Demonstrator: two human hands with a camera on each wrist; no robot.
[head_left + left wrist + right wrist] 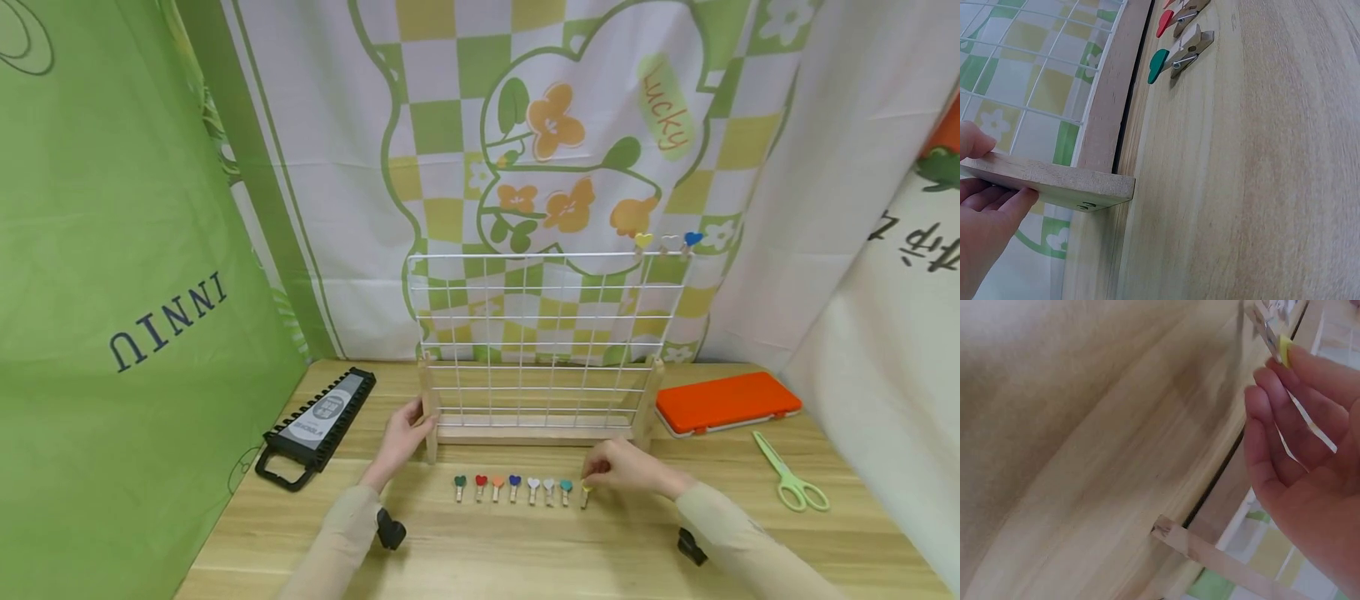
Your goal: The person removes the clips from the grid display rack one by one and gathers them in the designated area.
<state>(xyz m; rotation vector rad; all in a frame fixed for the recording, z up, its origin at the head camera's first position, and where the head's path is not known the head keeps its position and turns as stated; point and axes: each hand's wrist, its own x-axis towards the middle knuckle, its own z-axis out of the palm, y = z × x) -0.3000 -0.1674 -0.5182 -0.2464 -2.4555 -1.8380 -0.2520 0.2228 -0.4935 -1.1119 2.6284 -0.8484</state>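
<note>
Clothespin [584, 500] juts from the right grip [622, 467], pinched by its yellow end [1284, 352].

Table [487, 558]: grid rack [525, 435] stands toward the back, curtain [465, 67] behind it. Three clips [670, 242] on the rack's top edge, right end. Before the rack, a row of seven clips [514, 489]; an eighth clip [584, 498] at its right end, in the right hand [622, 465]. Handled holder [322, 429] left of the rack; case [729, 404] right, scissors [791, 479] before it.
</note>
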